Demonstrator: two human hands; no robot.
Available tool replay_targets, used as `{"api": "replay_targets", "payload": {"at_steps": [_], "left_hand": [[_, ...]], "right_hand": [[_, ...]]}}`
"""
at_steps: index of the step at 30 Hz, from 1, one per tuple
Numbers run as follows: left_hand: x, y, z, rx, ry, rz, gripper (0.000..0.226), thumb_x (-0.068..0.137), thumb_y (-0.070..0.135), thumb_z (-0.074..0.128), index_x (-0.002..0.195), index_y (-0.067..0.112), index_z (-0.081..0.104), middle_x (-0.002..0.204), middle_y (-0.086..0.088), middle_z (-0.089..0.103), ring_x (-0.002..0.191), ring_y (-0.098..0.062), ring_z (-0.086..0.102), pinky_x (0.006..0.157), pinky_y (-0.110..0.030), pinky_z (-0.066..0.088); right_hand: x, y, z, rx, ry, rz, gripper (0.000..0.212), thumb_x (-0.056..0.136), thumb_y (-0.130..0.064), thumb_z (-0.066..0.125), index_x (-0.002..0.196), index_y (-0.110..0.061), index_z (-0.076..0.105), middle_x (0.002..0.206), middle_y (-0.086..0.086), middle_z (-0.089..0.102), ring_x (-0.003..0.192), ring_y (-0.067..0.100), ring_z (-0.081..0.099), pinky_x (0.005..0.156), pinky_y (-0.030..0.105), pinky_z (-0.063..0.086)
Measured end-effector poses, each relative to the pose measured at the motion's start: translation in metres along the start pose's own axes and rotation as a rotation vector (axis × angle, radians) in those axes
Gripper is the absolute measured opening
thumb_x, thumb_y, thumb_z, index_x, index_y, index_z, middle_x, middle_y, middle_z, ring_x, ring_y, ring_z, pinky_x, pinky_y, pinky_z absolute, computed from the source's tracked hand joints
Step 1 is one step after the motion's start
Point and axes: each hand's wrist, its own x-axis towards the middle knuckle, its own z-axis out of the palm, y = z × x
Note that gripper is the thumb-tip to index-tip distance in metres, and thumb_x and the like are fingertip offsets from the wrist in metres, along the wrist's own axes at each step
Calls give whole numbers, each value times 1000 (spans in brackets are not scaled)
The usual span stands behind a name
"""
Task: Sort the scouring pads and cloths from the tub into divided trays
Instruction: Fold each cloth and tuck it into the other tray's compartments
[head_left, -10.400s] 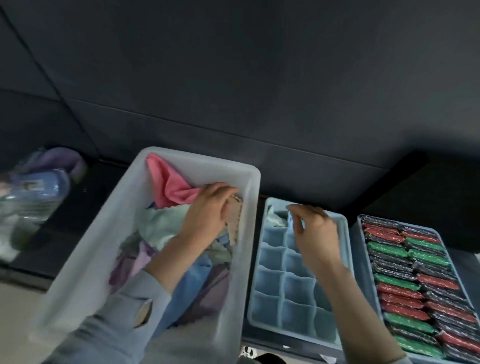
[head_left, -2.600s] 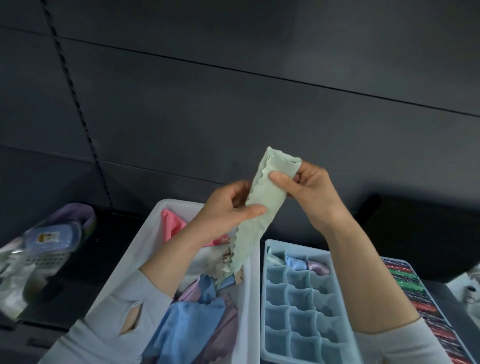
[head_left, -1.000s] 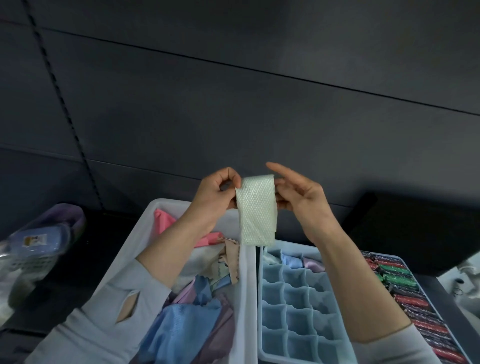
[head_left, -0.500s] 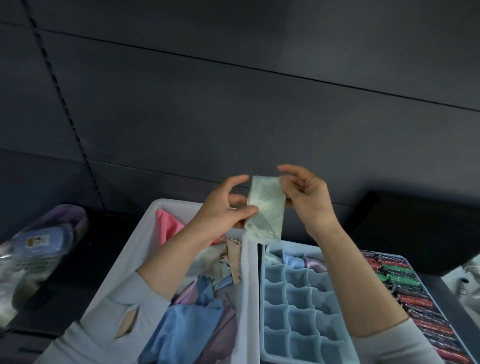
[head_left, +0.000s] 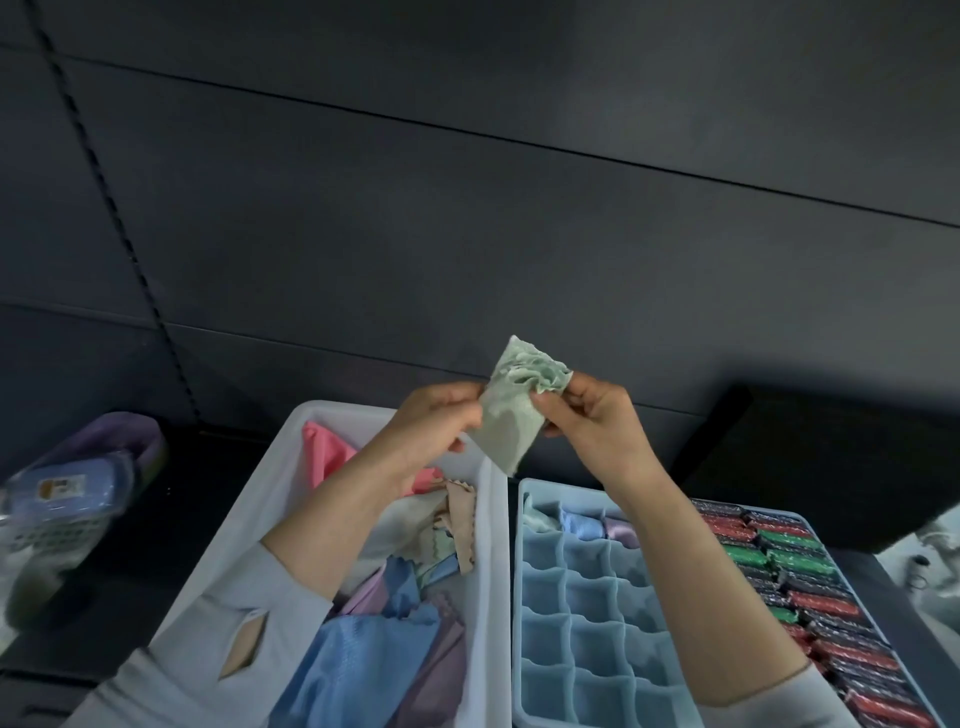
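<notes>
- The person wears a pale grey-blue long-sleeved top (head_left: 171, 675).
- The left sleeve (head_left: 218, 644) has a teardrop-shaped slit (head_left: 244, 644) near its cuff.
- The right sleeve (head_left: 789, 701) ends at the forearm.
- Both hands are bare.

A single camera sits on the person's head, looking forward and steeply down. It is close above the two raised hands, with the white tub (head_left: 291, 499) and blue divided tray (head_left: 592, 613) along the bottom edge. The wide lens bends the dark wall panels (head_left: 467, 208) filling the upper half.
</notes>
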Motion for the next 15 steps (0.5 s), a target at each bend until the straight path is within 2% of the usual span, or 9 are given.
{"api": "replay_targets", "payload": {"at_steps": [1,3,6,8,11,15], "left_hand": [[0,-2,1,96,-25,31,25,84,14,61,100,31,70,99,5,72,91,-8,64,77,-24,50],[0,-5,3,67,-49,45,22,83,26,71,104,32,68,103,7,72,97,-8,66,82,-25,51],[3,-7,8,-15,58,63,9,89,22,69,97,21,68,94,5,73,91,-12,69,79,-28,54],[5,-9,10,-10,99,79,8,89,22,69,96,18,68,93,4,74,90,-15,70,80,-32,55],[4,-12,10,-19,87,87,12,89,22,69,98,15,68,95,1,74,91,-17,70,79,-35,56],[4,-11,7,-65,91,153,8,91,20,67,98,18,69,93,6,73,85,-7,70,68,-22,55]], "right_hand": [[0,-1,-1,61,-36,62,12,93,-10,63,94,-16,73,85,4,75,75,15,63,69,29,53],[-1,-4,-1,138,-112,152,13,96,-12,60,99,-10,72,90,6,75,80,17,67,69,27,54],[-4,-7,-1,239,-185,240,24,97,-26,57,107,-8,69,99,9,75,86,19,70,75,29,58],[-4,-8,1,196,-237,256,34,92,-35,61,113,-10,67,103,8,74,91,19,71,81,33,58],[-4,-6,4,182,-188,234,23,93,-19,64,113,-9,67,99,7,75,88,18,72,74,29,59],[-3,-5,4,210,-168,198,20,95,-7,58,113,-3,67,93,6,73,77,13,68,61,22,54]]}}
